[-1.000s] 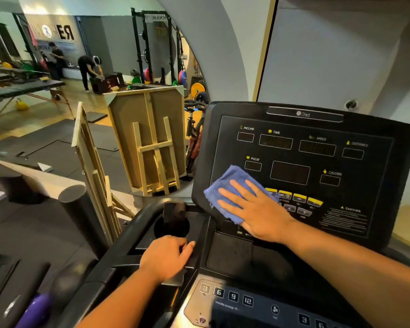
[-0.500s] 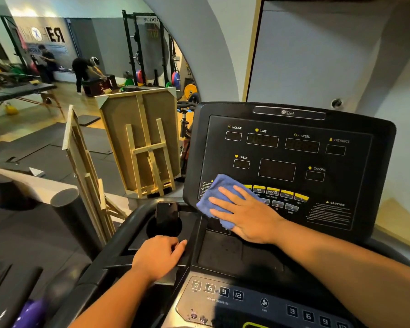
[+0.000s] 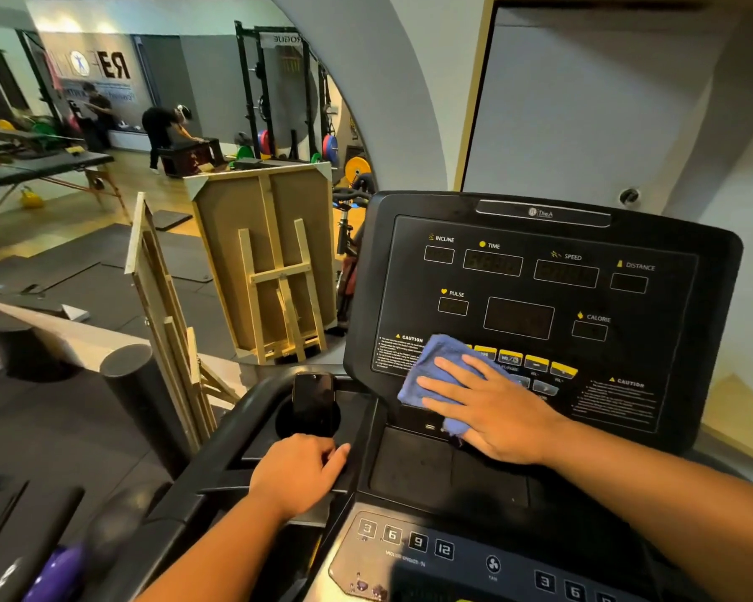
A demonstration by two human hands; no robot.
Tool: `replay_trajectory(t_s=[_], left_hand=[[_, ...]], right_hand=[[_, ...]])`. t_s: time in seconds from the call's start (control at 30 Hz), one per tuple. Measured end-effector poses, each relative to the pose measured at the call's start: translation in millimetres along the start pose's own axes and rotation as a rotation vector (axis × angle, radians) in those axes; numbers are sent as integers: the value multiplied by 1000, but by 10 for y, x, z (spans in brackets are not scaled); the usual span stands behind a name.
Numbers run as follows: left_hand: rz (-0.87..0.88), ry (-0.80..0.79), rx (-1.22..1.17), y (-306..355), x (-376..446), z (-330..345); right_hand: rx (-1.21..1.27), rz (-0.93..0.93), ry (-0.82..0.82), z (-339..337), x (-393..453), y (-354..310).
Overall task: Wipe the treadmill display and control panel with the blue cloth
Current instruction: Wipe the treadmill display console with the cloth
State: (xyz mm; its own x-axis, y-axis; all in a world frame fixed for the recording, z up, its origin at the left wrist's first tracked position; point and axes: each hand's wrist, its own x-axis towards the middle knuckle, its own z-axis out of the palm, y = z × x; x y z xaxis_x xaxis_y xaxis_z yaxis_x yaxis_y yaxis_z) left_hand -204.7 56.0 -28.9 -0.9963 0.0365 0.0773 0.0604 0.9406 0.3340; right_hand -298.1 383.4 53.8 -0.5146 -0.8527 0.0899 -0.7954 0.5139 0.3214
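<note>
on the display's [image 3: 540, 288] lower left — right hand [image 3: 494, 410] presses blue cloth [image 3: 431, 371] flat.

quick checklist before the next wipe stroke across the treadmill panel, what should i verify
1. Cloth under the palm: right hand presses flat on the blue cloth. Ok.
2. Cloth on the panel: it lies on the lower left of the display panel, over the yellow buttons. Ok.
3. Body braced: left hand grips the console frame. Ok.
4. Phone out of the cloth's path: it stands in the cup holder to the left. Ok.
5. Upper readouts wiped: cannot tell.
6. Lower number keys wiped: cannot tell.
</note>
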Motion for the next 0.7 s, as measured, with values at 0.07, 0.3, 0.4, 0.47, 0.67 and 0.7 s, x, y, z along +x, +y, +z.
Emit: replay_trajectory(t_s=[0.07,0.3,0.4,0.47,0.67,0.7], left_hand=[[0,10,11,4,-1,-1],[13,-26,-35,-38,15,41],[18,-16,-31,-39,7,30],[21,-12,-29,-21,4,27],[1,-5,-29,28,-23,-28],[2,-2,-28,36,-25,-38]], right_hand=[[31,2,3,-8,350,-149],[104,80,-38,31,-219,34],[53,118,-42,43,-706,181],[2,121,-56,33,-834,213],[-90,-13,31,-66,171,103],[-100,-23,49,-108,414,68]])
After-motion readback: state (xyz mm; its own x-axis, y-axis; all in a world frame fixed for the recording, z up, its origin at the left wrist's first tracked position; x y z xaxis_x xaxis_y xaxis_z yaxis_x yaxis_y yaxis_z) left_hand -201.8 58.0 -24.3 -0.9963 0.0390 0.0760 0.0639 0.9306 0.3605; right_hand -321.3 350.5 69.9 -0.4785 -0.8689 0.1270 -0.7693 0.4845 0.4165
